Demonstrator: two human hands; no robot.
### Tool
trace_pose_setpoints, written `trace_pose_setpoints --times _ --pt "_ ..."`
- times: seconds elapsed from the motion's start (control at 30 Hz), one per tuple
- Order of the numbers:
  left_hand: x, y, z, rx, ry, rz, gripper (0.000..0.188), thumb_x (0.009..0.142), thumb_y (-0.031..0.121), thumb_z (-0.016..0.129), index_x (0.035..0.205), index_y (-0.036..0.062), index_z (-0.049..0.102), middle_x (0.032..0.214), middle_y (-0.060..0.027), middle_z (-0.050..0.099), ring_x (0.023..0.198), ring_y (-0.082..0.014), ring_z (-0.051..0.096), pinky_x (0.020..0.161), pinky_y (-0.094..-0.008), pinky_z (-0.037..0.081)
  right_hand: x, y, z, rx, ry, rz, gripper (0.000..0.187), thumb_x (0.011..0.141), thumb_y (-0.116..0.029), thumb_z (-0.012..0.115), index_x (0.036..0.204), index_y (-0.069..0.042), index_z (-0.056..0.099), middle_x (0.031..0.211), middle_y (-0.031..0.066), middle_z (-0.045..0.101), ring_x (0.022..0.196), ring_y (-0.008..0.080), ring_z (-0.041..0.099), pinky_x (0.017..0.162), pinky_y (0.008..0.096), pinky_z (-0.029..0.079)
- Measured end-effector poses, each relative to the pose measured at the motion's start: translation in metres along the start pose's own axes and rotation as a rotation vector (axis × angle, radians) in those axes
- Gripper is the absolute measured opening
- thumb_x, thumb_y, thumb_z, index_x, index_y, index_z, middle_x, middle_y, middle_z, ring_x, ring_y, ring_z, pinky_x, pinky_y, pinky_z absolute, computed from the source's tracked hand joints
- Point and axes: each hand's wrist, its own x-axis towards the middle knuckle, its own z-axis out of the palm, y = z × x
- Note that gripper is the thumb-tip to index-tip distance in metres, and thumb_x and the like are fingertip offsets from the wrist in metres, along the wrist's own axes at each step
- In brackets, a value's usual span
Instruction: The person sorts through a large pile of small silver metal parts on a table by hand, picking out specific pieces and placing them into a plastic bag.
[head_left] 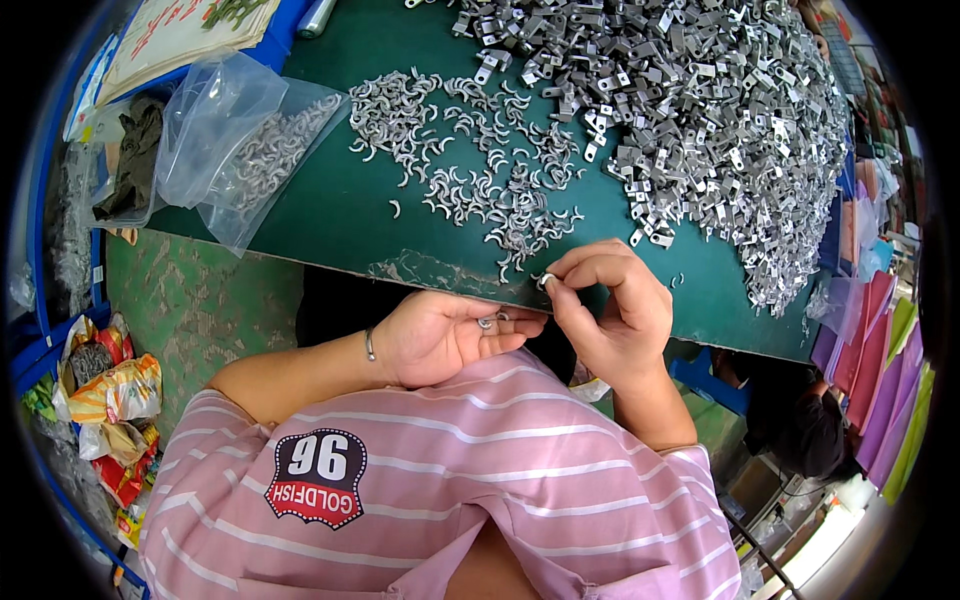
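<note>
At the near edge of the green table, my left hand [437,338] lies palm up with the fingers loosely curled. A few small curved metal pieces [487,322] rest on its fingers. To its right, my right hand [622,310] pinches a single crescent-shaped metal piece [545,281] between thumb and forefinger, just over the table edge. Beyond both hands, a loose pile of the same crescent pieces [510,205] spreads over the green tabletop [350,215]. Farther right is a large heap of bent metal brackets with holes [700,130].
A clear plastic bag [265,150] of crescent pieces lies at the left table edge, beside a clear tub [130,165] with dark cloth. Food packages [115,385] are at lower left. A person in dark clothing [805,425] and colourful hanging cloths [885,370] appear at right.
</note>
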Motion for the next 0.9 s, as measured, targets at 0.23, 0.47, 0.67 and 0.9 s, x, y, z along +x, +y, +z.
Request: trace_pose_setpoints --times 0.23,0.47,0.67,0.9 --pt "0.005 -0.005 -0.020 -0.162 -0.148 -0.036 0.031 0.096 0.007 0.043 0.125 -0.0045 0.051 0.123 -0.0163 0.057 0.117 -0.0279 0.056 0.103 -0.0376 0.045 -0.001 -0.009 0.000 -0.022 -0.356 -0.138 0.028 0.065 0.005 0.070 0.093 -0.002 0.067 0.091 0.0110 0.063 0.079 0.0284 0.059 0.070 0.0364 0.047" --pt "0.001 -0.002 0.002 -0.026 0.053 0.013 0.033 0.098 0.007 0.042 0.129 -0.0024 0.048 0.125 -0.0154 0.056 0.118 -0.0283 0.055 0.102 -0.0385 0.046 0.013 0.005 0.014 -0.367 -0.174 -0.209 0.033 0.067 0.002 0.069 0.100 -0.003 0.067 0.097 0.0085 0.061 0.087 0.0275 0.057 0.073 0.0378 0.042" --pt "0.001 -0.002 0.002 -0.003 0.037 0.000 0.030 0.097 0.008 0.044 0.126 0.0015 0.051 0.125 -0.0122 0.055 0.118 -0.0253 0.054 0.106 -0.0411 0.042 0.017 0.001 0.010 -0.398 -0.224 -0.209 0.026 0.071 0.004 0.070 0.096 -0.004 0.069 0.094 0.0082 0.062 0.084 0.0269 0.055 0.075 0.0360 0.041" --pt "0.001 -0.003 0.001 -0.053 0.035 0.018 0.029 0.096 0.006 0.043 0.124 0.0013 0.051 0.122 -0.0127 0.058 0.114 -0.0245 0.057 0.102 -0.0388 0.045 0.017 0.003 0.021 -0.365 -0.197 -0.212 0.025 0.070 -0.004 0.074 0.094 -0.007 0.068 0.093 0.0050 0.061 0.085 0.0257 0.055 0.073 0.0371 0.039"
